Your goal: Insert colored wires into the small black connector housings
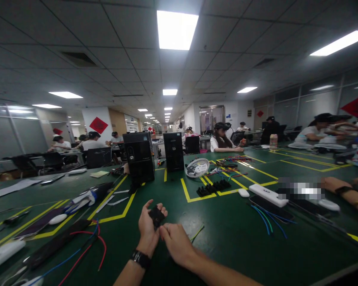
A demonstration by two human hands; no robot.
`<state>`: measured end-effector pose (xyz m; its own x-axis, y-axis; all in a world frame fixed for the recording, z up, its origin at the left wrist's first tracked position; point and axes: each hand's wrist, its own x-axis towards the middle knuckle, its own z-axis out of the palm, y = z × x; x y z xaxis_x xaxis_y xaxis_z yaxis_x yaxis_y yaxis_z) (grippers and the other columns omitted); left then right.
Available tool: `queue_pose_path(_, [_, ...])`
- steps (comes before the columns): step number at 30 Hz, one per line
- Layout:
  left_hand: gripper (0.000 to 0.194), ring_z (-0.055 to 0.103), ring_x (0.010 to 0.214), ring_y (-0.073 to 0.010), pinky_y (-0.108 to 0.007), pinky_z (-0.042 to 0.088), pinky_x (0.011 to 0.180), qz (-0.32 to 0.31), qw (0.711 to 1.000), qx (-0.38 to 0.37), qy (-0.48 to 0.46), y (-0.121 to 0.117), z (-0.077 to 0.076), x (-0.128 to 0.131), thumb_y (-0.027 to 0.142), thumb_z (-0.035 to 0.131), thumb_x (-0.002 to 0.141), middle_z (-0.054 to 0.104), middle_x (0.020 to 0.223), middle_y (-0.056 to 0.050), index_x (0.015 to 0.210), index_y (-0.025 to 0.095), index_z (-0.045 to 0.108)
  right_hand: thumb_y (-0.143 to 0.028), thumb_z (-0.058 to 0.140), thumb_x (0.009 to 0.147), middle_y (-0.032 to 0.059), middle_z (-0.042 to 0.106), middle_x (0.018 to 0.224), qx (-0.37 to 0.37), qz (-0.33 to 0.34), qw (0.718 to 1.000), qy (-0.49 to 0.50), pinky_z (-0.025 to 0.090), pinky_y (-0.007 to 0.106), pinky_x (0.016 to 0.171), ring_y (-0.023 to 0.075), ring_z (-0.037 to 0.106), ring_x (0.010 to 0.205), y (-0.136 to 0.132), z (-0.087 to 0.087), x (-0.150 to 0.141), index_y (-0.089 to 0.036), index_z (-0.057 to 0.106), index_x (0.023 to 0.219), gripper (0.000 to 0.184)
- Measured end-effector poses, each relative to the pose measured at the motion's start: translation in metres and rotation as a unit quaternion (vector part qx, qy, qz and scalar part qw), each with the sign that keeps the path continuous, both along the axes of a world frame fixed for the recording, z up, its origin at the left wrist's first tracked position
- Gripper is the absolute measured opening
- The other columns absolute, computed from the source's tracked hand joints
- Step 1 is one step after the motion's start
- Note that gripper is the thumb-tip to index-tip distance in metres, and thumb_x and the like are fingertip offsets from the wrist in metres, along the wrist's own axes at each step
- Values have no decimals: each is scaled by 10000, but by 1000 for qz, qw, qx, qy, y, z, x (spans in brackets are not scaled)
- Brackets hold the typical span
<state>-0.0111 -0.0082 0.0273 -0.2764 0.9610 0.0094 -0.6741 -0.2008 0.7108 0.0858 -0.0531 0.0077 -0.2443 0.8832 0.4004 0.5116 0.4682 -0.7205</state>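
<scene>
Near the middle of the table, my left hand (147, 227) is turned palm up, its fingers curled around a small dark block-like part (156, 216). What kind of part it is cannot be made out. My right hand (177, 243) is closed in a pinch close against the lower edge of that part. From behind the right hand a thin yellow-green wire (198, 233) sticks out to the right and appears to run into its grip. The pinched end of the wire is hidden by the fingers.
Red and blue wires (100, 242) lie at left; blue and green wires (267, 218) at right. Ahead are black parts in a row (213, 188), a white fan-like grille (197, 168) and two black boxes (140, 161), (173, 151). A co-worker's arm (343, 190) rests at right.
</scene>
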Motion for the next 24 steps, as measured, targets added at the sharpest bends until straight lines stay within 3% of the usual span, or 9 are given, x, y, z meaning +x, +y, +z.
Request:
queue_pose_path(4, [328, 572, 538, -155, -302, 480, 507, -23, 999, -19, -39, 3, -2, -2, 120, 469, 746, 581, 700, -29, 1065, 196, 475, -248, 366, 923, -18, 553, 620, 7, 15, 1000, 13, 291, 200, 541, 87, 477, 565, -2, -6, -3, -165, 589, 697, 328])
queue_pose_path(7, [332, 586, 549, -161, -314, 493, 524, -4, 1000, 17, 14, 10, -6, -17, 139, 450, 768, 593, 698, -27, 1091, 206, 476, -281, 370, 930, -38, 469, 561, 6, 32, 998, 61, 291, 198, 542, 83, 449, 551, -6, 10, 3, -162, 542, 634, 362])
queue_pose_path(9, [306, 596, 548, -163, -329, 503, 543, 27, 997, -8, 65, 16, -12, -28, 142, 444, 766, 613, 695, -32, 1065, 198, 478, -325, 334, 948, -40, 440, 561, 14, 32, 995, 98, 307, 194, 551, 89, 451, 568, -7, 25, 12, -165, 518, 624, 406])
queue_pose_path(11, [216, 600, 547, -163, -341, 506, 568, 19, 988, -46, 144, 17, -18, -36, 167, 438, 769, 635, 696, -53, 980, 171, 489, -352, 317, 952, -34, 461, 586, 24, 10, 995, 100, 325, 200, 562, 101, 469, 588, -7, 35, 22, -169, 527, 670, 397])
queue_pose_path(15, [136, 582, 549, -165, -302, 470, 570, -51, 955, -42, 289, 9, -24, -33, 253, 465, 765, 651, 659, -83, 771, 138, 538, -346, 550, 835, 20, 606, 781, 53, -28, 997, -45, 376, 241, 651, 158, 558, 705, 2, 31, 34, -176, 594, 937, 203])
queue_pose_path(17, [150, 577, 592, -158, -274, 454, 604, -37, 947, -24, 317, 6, -25, -28, 239, 479, 748, 652, 656, -63, 713, 137, 583, -340, 642, 766, 72, 633, 985, 59, -14, 991, -117, 393, 266, 741, 203, 593, 855, 9, 22, 32, -188, 536, 1176, 450])
queue_pose_path(19, [177, 571, 625, -157, -260, 439, 627, -25, 937, -10, 349, 6, -25, -24, 226, 486, 739, 650, 654, -50, 658, 138, 616, -355, 672, 744, 95, 633, 1059, 45, 11, 983, -178, 397, 281, 767, 230, 604, 925, 16, 14, 26, -199, 400, 1345, 678])
queue_pose_path(21, [204, 564, 642, -160, -259, 427, 647, -11, 925, 1, 380, 8, -26, -25, 220, 486, 744, 645, 651, -44, 621, 142, 629, -379, 671, 748, 88, 661, 990, 29, 27, 972, -232, 401, 286, 729, 242, 623, 894, 23, 10, 18, -204, 351, 1382, 731])
queue_pose_path(24, [223, 556, 689, -178, -280, 414, 702, 34, 907, 11, 419, 14, -26, -36, 233, 480, 778, 631, 671, -47, 636, 155, 634, -394, 638, 779, 74, 677, 947, 25, 36, 961, -274, 396, 280, 698, 239, 637, 871, 37, 10, 5, -238, 460, 1294, 567])
